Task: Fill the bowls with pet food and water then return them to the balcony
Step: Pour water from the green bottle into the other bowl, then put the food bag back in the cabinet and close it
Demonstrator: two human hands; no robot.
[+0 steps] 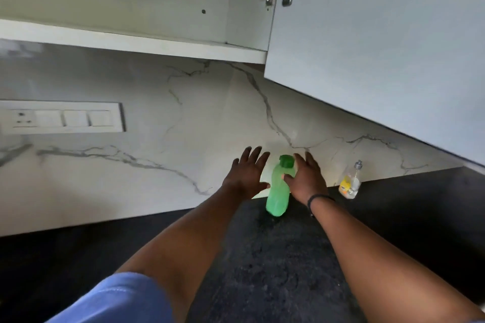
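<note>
A green plastic bottle (277, 193) with a green cap stands upright on the black countertop (275, 257), close to the marble backsplash. My left hand (246, 174) is just left of the bottle, fingers spread, not gripping it. My right hand (305, 178) is on the bottle's right side, fingers spread, thumb touching or nearly touching its shoulder. Both hands flank the bottle. No bowls or pet food are in view.
An open cabinet door (380, 47) hangs at upper right, above the counter; the cabinet shelf (131, 42) runs along the top left. A small clear dispenser bottle with a yellow label (350, 182) stands to the right. A switch and socket panel (63, 118) is on the wall at left.
</note>
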